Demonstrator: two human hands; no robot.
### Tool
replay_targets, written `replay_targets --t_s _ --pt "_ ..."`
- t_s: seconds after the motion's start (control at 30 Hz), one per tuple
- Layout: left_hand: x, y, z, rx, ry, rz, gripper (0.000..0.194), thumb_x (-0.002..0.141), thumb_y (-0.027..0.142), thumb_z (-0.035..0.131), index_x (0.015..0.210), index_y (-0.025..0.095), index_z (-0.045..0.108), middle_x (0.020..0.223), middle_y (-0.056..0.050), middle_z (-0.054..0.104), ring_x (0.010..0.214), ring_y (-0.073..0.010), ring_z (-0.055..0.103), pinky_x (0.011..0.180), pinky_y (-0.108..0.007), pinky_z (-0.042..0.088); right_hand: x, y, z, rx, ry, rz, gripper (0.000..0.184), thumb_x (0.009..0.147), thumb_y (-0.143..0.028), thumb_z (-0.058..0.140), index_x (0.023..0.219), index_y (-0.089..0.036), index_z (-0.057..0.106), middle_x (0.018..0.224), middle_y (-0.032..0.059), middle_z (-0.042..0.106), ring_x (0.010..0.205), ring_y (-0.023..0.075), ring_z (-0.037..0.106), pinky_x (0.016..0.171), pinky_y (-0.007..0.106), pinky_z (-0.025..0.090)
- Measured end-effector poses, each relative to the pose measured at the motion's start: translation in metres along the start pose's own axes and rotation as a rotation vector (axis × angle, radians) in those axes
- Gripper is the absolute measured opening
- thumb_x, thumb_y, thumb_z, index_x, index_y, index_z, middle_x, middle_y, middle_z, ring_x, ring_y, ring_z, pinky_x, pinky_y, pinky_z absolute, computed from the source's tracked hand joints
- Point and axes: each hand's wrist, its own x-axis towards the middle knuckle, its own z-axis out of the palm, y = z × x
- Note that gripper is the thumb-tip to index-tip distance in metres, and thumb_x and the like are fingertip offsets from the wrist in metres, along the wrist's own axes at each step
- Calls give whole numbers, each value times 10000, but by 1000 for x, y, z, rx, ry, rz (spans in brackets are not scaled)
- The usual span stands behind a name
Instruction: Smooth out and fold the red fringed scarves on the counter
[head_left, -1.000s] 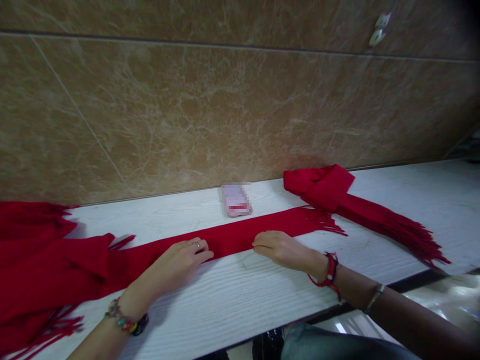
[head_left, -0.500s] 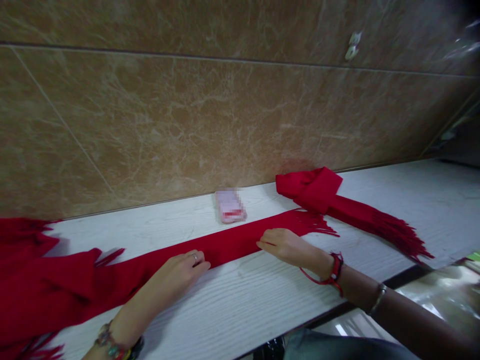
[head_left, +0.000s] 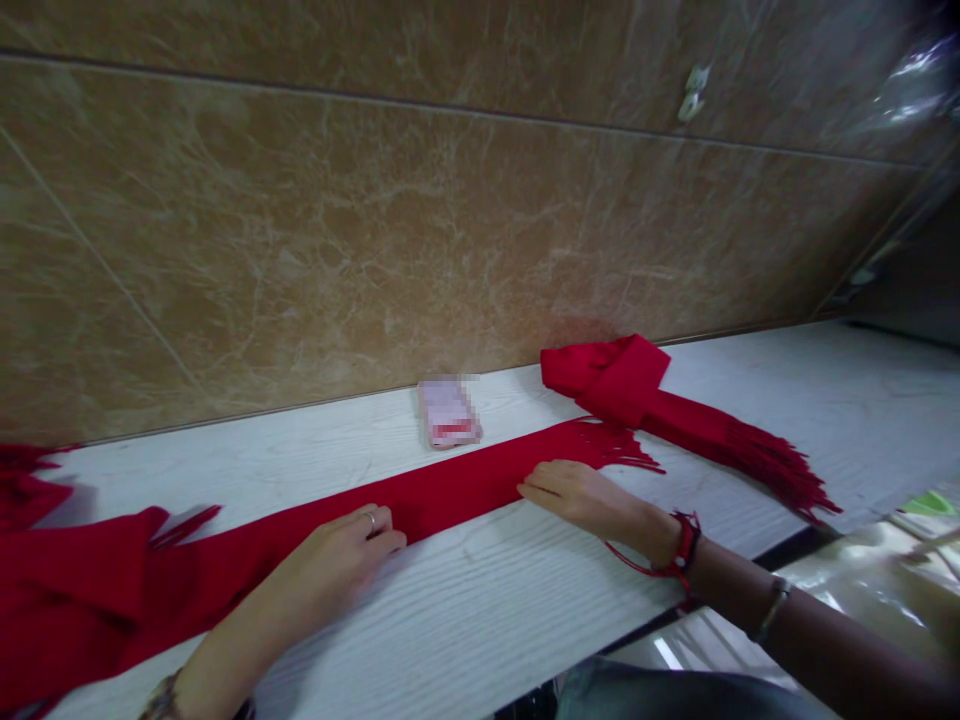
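A long red scarf point(head_left: 442, 497) lies stretched in a narrow folded strip across the white table, its fringed end to the right. My left hand point(head_left: 352, 550), wearing a ring, is closed on the strip's near edge with its fingers curled. Farther right, my right hand point(head_left: 574, 492) pinches the same near edge, with thumb and fingers pressed together. The fingertips of both hands are partly hidden. At the left, the scarf runs into a loose, bunched red heap point(head_left: 67, 590); I cannot tell whether that is one piece of cloth.
Behind the strip lies a phone-like pink object point(head_left: 448, 412), partly pixelated. A second red scarf point(head_left: 626, 385), folded over itself with fringe to the right, rests near the brown tiled wall point(head_left: 360, 240). The white table's point(head_left: 465, 610) front edge runs close to my body.
The view has shifted slightly, so the phone-like object and scarves sit farther left in it. Both hands stay at the strip's near edge; my right hand is slightly farther left along it.
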Motion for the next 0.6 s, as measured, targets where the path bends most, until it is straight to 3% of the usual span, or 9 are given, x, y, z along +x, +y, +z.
replay_targets --t_s 0.1,0.23,0.4,0.5,0.6 --pt "0 1 -10 -151 -24 -44 295 807 83 389 980 217 587 909 -28 571 781 -116 543 705 -199 440 -12 0 -2 46 -17 35 298 890 -79 324 1038 -110 580 947 109 638 848 173 584 730 316 497" --pt "0 2 -20 -273 -49 -101 226 841 170 389 951 205 583 921 -18 571 811 -114 550 743 -200 435 -38 2 2 129 -7 132 334 901 -112 307 1121 -107 558 1075 126 618 980 184 573 823 331 497" --pt "2 2 -15 -216 -40 -113 252 873 226 352 887 191 602 870 -32 594 786 -142 563 712 -240 457 -57 7 1 139 18 251 326 893 -151 335 1051 -97 615 1016 141 645 932 203 606 795 337 521" --pt "11 5 -7 -143 94 -130 286 890 268 343 977 187 602 1015 -68 594 926 -177 552 829 -309 446 -39 -2 -7 142 48 296 314 891 -159 350 1056 -117 614 1041 120 640 992 197 579 858 345 488" --pt "20 10 1 -101 141 -163 397 894 368 353 1234 195 464 1304 -92 452 1175 -223 419 975 -395 352 1 -23 -12 190 13 370 345 880 -210 411 1199 -133 516 1254 111 509 1192 208 417 994 392 362"
